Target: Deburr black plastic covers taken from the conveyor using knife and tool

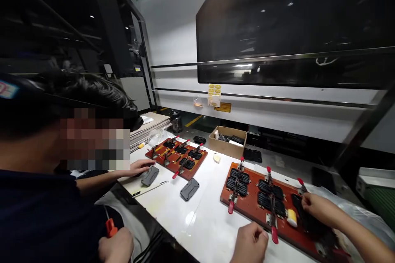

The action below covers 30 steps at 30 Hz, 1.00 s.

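Note:
My right hand (pixel 319 208) is over the right end of a red-brown fixture board (pixel 251 210), its fingers pinched at a black plastic part (pixel 296 202) beside a red-handled toggle clamp (pixel 301 185). The palm hides part of that piece. My left hand (pixel 250 241) is closed at the board's front edge, its fingers curled; whatever is in them is hidden. More black parts (pixel 270 197) lie on the board under toggle clamps with red handles (pixel 274 234). Between my hands, a small yellow-and-white cylinder (pixel 291 217) stands on the board.
A co-worker (pixel 33 213) sits at left, holding an orange-handled tool (pixel 111 228). A second fixture board (pixel 175 157), two grey covers (pixel 189 189) and a thin rod (pixel 151 189) lie on the white table (pixel 173 215). Behind stands a cardboard box (pixel 226 147); clear plastic (pixel 354 209) lies at right.

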Tool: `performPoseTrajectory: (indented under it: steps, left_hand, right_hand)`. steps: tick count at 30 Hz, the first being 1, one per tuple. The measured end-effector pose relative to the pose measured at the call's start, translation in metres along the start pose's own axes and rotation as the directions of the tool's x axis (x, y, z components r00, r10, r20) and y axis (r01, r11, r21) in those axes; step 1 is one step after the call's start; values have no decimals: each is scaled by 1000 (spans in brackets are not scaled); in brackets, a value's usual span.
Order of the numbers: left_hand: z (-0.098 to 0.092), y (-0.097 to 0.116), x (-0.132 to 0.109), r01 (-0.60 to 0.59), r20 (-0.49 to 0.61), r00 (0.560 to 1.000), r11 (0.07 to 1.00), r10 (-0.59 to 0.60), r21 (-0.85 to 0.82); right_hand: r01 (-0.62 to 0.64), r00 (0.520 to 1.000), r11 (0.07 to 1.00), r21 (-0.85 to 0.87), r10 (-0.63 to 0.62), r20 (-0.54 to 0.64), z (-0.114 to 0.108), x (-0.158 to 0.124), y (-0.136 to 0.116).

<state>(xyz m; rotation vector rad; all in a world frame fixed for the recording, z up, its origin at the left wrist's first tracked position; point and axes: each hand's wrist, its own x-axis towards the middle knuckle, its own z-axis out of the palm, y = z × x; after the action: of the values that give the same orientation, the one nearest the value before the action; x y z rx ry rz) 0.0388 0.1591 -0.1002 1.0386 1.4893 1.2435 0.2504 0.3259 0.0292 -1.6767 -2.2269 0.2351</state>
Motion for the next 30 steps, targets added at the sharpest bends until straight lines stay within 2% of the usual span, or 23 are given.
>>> performPoseTrajectory:
  steps: [2,3,5,7,8,9,11,13,14,15,17,19,21,23,26,28,30]
  left_hand:
    - [-7,4,-3,-1,-3,1000,997,1,-82]
    - [-12,8,-9,-10,6,1000,993,11,-118]
    - [-18,19,-29,-44,47,997,978,55,-206]
    - [-22,33,-55,-73,126,984,923,129,-378]
    - [-23,39,-66,-26,186,976,907,115,-420]
    - [-23,45,-76,54,238,970,917,46,-396]
    - [-24,51,-90,178,218,971,912,-101,-369]
    - [-25,49,-102,310,230,943,885,-240,-347]
    - [-25,46,-108,363,240,925,869,-294,-336]
    - [-25,42,-115,408,250,907,854,-338,-324]
    - [-22,34,-126,469,258,878,831,-403,-298]
    - [-18,30,-131,509,266,855,815,-445,-275]
    - [-12,30,-132,522,282,845,813,-453,-257]
    - [-6,34,-132,514,307,846,822,-437,-246]
    - [1,43,-132,492,336,851,836,-404,-244]
    - [3,48,-132,490,347,852,832,-392,-262]
    - [3,52,-133,495,363,850,815,-382,-301]
  right_hand:
    - [67,987,969,236,-99,126,-8,-8,-10]
    - [102,973,925,367,-170,158,-12,-21,-20]
    - [173,946,803,571,-297,131,-17,-68,-44]
    - [192,928,743,641,-350,129,-19,-125,-72]
    - [197,912,714,672,-384,141,-18,-148,-84]
    - [202,896,705,680,-413,162,-17,-167,-94]
    - [147,891,693,706,-402,210,-14,-189,-96]
    - [82,887,702,708,-375,269,-14,-202,-76]
    - [53,899,746,664,-326,294,-14,-207,-58]
    - [22,918,829,558,-238,317,-15,-210,-38]
    - [-96,950,976,196,31,311,-16,-210,7]
    - [-236,927,966,-104,256,273,-13,-205,46]
    - [-299,894,931,-210,351,278,-8,-197,71]
    - [-313,880,922,-226,371,298,-2,-190,80]
    - [-295,888,926,-236,357,291,3,-185,76]
    - [-258,915,939,-228,313,253,5,-184,71]
    - [-187,972,967,-174,208,106,7,-187,70]
